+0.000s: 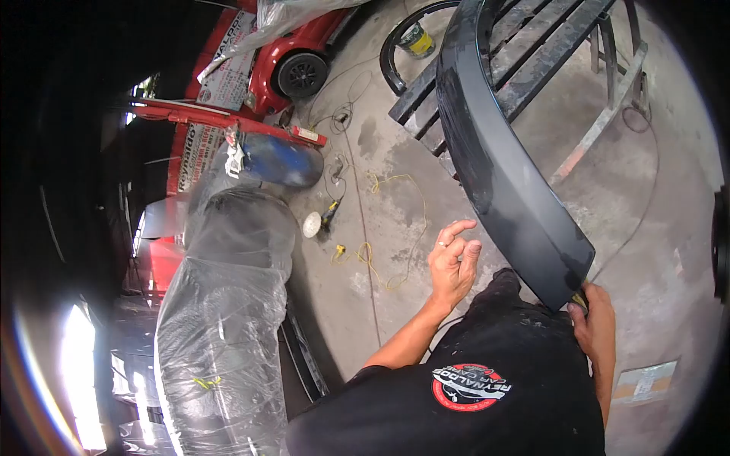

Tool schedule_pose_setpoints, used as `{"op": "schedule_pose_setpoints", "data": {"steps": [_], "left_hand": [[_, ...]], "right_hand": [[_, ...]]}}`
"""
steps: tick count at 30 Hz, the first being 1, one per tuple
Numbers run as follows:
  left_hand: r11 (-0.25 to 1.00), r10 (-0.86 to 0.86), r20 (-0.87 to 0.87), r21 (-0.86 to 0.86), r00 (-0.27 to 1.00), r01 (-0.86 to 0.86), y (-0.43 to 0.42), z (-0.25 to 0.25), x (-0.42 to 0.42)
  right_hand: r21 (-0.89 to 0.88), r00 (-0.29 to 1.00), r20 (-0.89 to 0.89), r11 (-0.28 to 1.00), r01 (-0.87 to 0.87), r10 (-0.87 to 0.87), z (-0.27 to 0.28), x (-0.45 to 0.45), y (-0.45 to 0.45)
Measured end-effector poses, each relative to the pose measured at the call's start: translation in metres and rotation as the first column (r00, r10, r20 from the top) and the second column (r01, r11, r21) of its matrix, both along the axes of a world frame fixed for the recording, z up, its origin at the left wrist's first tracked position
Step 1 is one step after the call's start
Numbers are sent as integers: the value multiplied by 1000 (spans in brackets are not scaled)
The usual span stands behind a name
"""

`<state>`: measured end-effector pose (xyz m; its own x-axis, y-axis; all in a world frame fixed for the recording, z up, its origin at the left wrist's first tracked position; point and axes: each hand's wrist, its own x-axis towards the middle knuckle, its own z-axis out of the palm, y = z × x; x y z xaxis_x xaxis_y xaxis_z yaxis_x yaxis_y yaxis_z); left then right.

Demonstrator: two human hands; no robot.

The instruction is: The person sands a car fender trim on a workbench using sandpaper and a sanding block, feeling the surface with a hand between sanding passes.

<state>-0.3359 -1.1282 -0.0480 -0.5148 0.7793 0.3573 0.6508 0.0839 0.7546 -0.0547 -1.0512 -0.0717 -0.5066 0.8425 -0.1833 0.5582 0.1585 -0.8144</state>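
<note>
A long, curved black car trim panel (pixel 511 171) slants across the view, its near end close to my body. Beside its left edge my left hand (pixel 454 262) is raised, fingers loosely bent and apart, with nothing seen in it. At the panel's near lower corner is my right hand (pixel 597 319), closed round a small yellow-edged piece (pixel 581 298), mostly hidden by the hand and the panel. Its exact kind I cannot make out. Dull, smeared grey patches show on the panel's dark surface.
Under the panel's far part stands a slatted metal rack (pixel 559 53). A bucket (pixel 417 40) sits behind. On the floor at left lie a polisher-like power tool (pixel 323 219) and a yellow cord (pixel 422 205). Plastic sheeting (pixel 228 334) covers a large object; a red car (pixel 277 76) stands beyond.
</note>
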Motion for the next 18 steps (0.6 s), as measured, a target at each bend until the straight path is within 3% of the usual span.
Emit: {"op": "schedule_pose_setpoints", "data": {"steps": [3,6,10,18], "left_hand": [[995,-39,-119,83,992,49,2,-11,0],[992,25,-117,127,993,-10,7,-15,7],[989,112,59,88,992,-117,6,-23,13],[964,207,152,134,967,-227,7,-38,18]], "right_hand": [[5,1000,16,1000,-20,20,1,3,1],[-2,999,25,999,-34,34,0,6,1],[-11,998,42,999,-45,45,-4,11,2],[-56,992,97,995,-79,84,-8,18,7]]}}
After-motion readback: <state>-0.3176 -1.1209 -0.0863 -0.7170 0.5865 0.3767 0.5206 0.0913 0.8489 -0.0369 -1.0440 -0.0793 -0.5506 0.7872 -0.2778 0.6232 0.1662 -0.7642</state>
